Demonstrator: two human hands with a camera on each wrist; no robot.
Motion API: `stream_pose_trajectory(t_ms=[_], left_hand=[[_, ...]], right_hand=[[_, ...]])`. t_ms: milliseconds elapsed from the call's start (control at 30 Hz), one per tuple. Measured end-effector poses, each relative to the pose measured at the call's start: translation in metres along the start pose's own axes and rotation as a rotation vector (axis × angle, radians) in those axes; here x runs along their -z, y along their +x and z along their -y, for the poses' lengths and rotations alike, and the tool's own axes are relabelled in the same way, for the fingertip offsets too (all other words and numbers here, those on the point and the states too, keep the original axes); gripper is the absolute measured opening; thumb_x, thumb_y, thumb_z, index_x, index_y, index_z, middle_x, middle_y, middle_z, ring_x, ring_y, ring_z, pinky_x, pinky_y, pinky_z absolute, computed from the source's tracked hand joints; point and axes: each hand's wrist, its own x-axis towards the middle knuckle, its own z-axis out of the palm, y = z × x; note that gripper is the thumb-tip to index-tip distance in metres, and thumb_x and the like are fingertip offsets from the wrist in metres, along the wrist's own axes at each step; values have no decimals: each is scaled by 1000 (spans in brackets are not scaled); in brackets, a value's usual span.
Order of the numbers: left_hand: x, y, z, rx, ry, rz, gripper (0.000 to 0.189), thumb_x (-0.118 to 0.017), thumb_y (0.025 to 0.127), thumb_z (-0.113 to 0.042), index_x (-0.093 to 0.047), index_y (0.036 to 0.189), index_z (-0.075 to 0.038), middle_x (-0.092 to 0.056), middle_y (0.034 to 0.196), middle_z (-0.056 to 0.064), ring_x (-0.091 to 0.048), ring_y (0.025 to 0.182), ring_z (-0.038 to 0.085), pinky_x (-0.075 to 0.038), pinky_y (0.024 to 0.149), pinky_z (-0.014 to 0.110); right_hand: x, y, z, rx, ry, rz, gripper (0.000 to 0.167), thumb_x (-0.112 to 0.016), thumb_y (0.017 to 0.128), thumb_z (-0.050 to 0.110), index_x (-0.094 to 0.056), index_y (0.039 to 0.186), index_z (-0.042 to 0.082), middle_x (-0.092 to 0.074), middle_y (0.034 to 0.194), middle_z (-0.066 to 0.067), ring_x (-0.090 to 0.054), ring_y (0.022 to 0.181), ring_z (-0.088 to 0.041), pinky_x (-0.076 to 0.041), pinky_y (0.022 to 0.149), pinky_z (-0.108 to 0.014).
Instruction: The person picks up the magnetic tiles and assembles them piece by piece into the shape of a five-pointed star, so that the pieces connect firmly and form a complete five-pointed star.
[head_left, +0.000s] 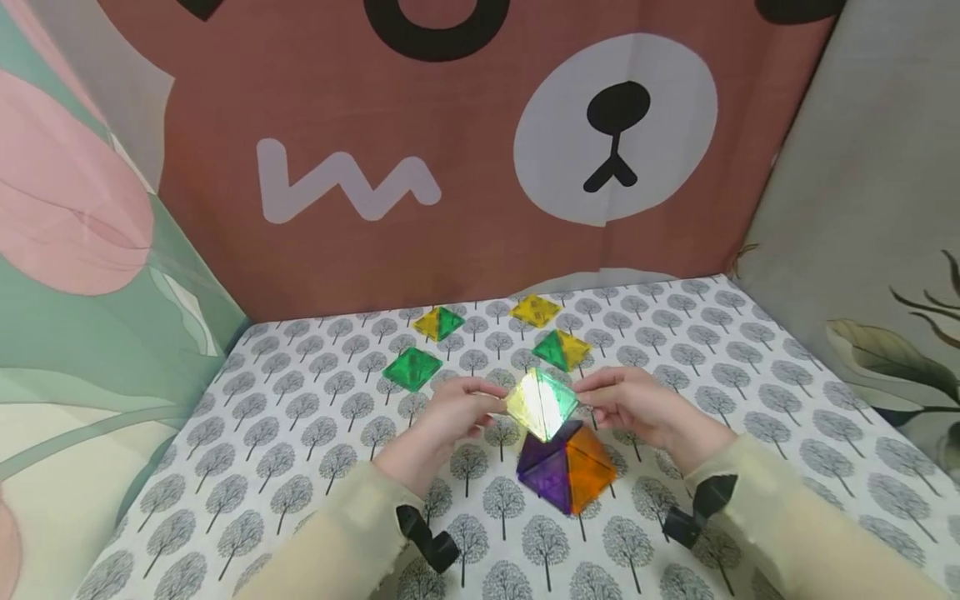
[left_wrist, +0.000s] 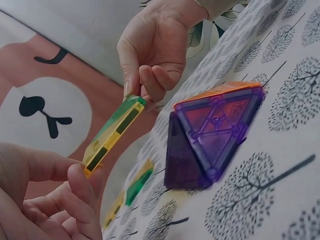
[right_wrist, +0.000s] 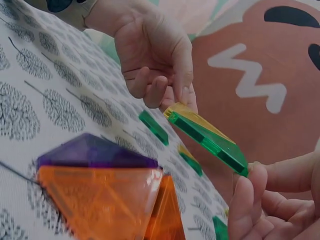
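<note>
A diamond of two translucent magnetic tiles, one yellow (head_left: 525, 403) and one green (head_left: 558, 402), is held up between my hands. My left hand (head_left: 459, 412) pinches its yellow corner between thumb and finger. At the opposite, green corner, my right hand (head_left: 633, 406) pinches in the same way. Seen edge-on in the left wrist view, the pair of tiles (left_wrist: 114, 135) is tilted. Just below and nearer to me, a raised, faceted shape of purple tiles (head_left: 546, 479) and orange tiles (head_left: 589, 471) stands on the cloth, its far part overlapped by the held diamond.
Beyond my hands lie several flat diamonds: a green one (head_left: 412, 368), a yellow-and-green one (head_left: 438, 323), a yellow one (head_left: 534, 311) and a green-and-yellow one (head_left: 562, 349). Tree-patterned cloth (head_left: 315, 442) covers the table. A bear-print curtain (head_left: 465, 258) hangs behind, with fabric on both sides.
</note>
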Motion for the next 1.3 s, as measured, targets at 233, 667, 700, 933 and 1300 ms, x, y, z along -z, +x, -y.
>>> stream_pose_trajectory(t_ms=[233,667,700,933,1300], left_hand=[[-12,10,4,13,0,19,19,-69,87,-3,-72,106,-4,-73,86,8,-58,57,10,-36,47,19],[-27,19,17,39,8,10,17,-70,87,-4,-73,103,-6,-72,82,10,-58,56,11,-40,48,19],[-28,20,19,39,12,3,16,-70,86,-4,-73,102,-7,-71,81,11,-58,57,11,-41,48,20],[-32,23,26,26,53,-20,15,-70,86,-4,-73,100,-8,-70,78,8,-60,60,12,-43,52,22],[-34,27,28,23,82,-30,11,-69,87,-3,-73,96,-8,-67,78,5,-60,60,12,-43,49,21]], right_hand=[[9,-4,-10,-28,33,-37,22,-63,93,1,-66,114,-5,-62,86,-6,-56,63,-11,-54,62,-23],[18,-3,-26,-49,80,-64,21,-62,92,-1,-68,112,-2,-62,79,-4,-57,61,-10,-54,60,-21],[19,-2,-28,-50,80,-60,20,-62,92,-1,-68,112,-2,-62,79,-4,-57,61,-10,-54,60,-21],[19,4,-37,-60,63,-52,21,-61,94,0,-66,113,-4,-62,82,-5,-56,62,-10,-55,62,-23],[12,6,-39,-62,-20,-81,31,-62,92,0,-57,120,-11,-67,94,-13,-59,66,-13,-51,56,-19]])
